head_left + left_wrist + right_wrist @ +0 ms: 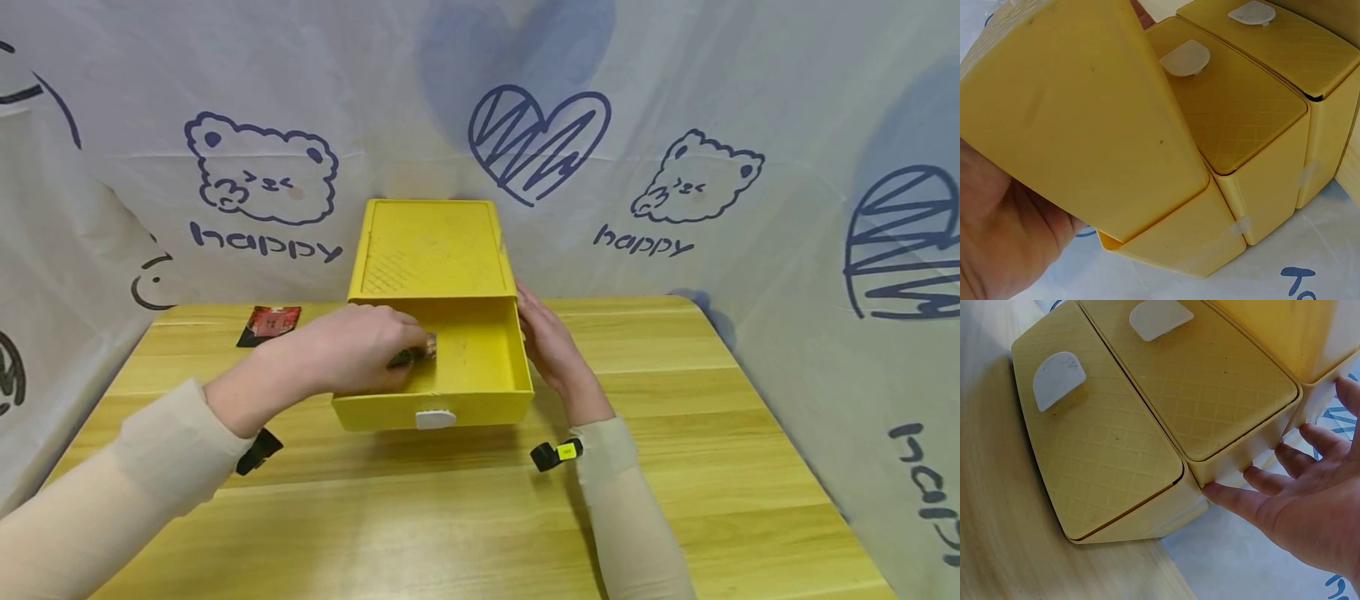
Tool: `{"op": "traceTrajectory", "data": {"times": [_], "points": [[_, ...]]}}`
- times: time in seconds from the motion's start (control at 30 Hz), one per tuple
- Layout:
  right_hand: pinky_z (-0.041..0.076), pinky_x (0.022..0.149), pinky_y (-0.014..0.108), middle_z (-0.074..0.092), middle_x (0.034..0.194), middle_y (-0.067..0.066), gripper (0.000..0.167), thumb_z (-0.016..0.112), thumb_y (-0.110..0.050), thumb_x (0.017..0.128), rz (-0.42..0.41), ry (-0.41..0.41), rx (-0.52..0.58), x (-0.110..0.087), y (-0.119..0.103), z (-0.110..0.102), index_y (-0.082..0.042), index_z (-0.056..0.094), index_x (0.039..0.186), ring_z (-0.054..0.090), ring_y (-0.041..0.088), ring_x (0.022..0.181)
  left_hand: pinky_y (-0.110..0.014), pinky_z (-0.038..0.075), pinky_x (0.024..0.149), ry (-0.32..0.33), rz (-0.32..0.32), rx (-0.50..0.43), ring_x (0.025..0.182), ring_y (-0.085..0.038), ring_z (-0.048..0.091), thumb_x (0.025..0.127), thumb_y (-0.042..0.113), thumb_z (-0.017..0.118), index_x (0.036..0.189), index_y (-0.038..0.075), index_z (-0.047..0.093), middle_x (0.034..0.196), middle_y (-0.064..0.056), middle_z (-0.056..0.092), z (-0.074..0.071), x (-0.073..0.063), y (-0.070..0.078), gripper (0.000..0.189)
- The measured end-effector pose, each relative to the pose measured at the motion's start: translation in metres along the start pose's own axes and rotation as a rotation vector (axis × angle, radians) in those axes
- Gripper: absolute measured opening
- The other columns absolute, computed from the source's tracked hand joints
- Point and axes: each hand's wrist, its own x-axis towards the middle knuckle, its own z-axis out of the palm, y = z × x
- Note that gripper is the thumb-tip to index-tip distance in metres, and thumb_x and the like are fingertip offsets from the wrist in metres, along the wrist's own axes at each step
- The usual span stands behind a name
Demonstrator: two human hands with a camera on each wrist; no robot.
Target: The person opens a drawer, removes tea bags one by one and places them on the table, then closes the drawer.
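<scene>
A yellow drawer unit (431,250) stands at the back of the table with its top drawer (487,407) pulled out. My left hand (367,346) reaches over the drawer's left wall and grips a small dark, shiny item (420,352), mostly covered by the fingers; its kind cannot be made out. In the left wrist view, the drawer's side (1085,125) hides those fingers. My right hand (1310,500) rests its straight, spread fingertips against the unit's right side.
Two closed lower drawers (1110,450) with white tab handles (1060,381) sit below the open one. A red and black flat packet (272,323) lies on the wooden table (337,533) to the left. Printed white cloth (420,108) hangs close behind.
</scene>
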Motion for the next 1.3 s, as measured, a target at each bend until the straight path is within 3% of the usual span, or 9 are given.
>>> {"op": "traceTrajectory", "data": {"times": [0.13, 0.43, 0.87, 1.1, 1.3], "points": [[0.025, 0.127, 0.048, 0.020, 0.173, 0.004, 0.058, 0.033, -0.029, 0.114, -0.004, -0.002, 0.006, 0.000, 0.000, 0.000, -0.014, 0.018, 0.167, 0.026, 0.026, 0.156, -0.037, 0.061, 0.071, 0.043, -0.001, -0.003, 0.084, -0.010, 0.068, 0.091, 0.006, 0.069, 0.114, 0.011, 0.078, 0.109, -0.001, 0.078, 0.000, -0.001, -0.001, 0.026], [0.026, 0.126, 0.048, 0.021, 0.173, 0.003, 0.057, 0.033, -0.028, 0.114, 0.001, -0.003, 0.004, 0.001, -0.001, 0.000, -0.015, 0.018, 0.168, 0.027, 0.026, 0.156, -0.034, 0.056, 0.059, 0.157, -0.025, 0.041, 0.073, -0.009, 0.063, 0.092, 0.011, 0.072, 0.107, 0.014, 0.079, 0.100, 0.003, 0.078, 0.003, -0.007, -0.003, 0.017], [0.026, 0.126, 0.049, 0.022, 0.172, 0.005, 0.058, 0.033, -0.030, 0.114, 0.015, 0.015, 0.006, -0.001, 0.000, 0.000, -0.016, 0.019, 0.167, 0.028, 0.028, 0.155, -0.035, 0.057, 0.057, 0.267, -0.008, 0.023, 0.075, -0.013, 0.069, 0.086, 0.001, 0.071, 0.105, 0.016, 0.078, 0.098, 0.006, 0.076, 0.007, -0.013, -0.004, 0.024], [0.026, 0.126, 0.050, 0.023, 0.172, 0.005, 0.057, 0.034, -0.030, 0.114, 0.013, 0.021, -0.006, -0.001, 0.001, 0.001, -0.017, 0.020, 0.167, 0.028, 0.029, 0.155, -0.033, 0.059, 0.067, 0.315, 0.003, -0.025, 0.081, -0.012, 0.070, 0.084, -0.002, 0.073, 0.106, 0.014, 0.078, 0.102, 0.005, 0.078, 0.004, -0.019, -0.005, 0.028], [0.026, 0.126, 0.049, 0.022, 0.172, 0.004, 0.057, 0.034, -0.030, 0.114, 0.007, 0.019, -0.009, -0.001, 0.001, 0.000, -0.017, 0.021, 0.167, 0.027, 0.028, 0.156, -0.032, 0.062, 0.075, 0.411, 0.061, -0.072, 0.090, -0.010, 0.073, 0.085, -0.006, 0.070, 0.110, 0.016, 0.078, 0.107, 0.007, 0.078, 0.003, -0.025, -0.007, 0.034]]}}
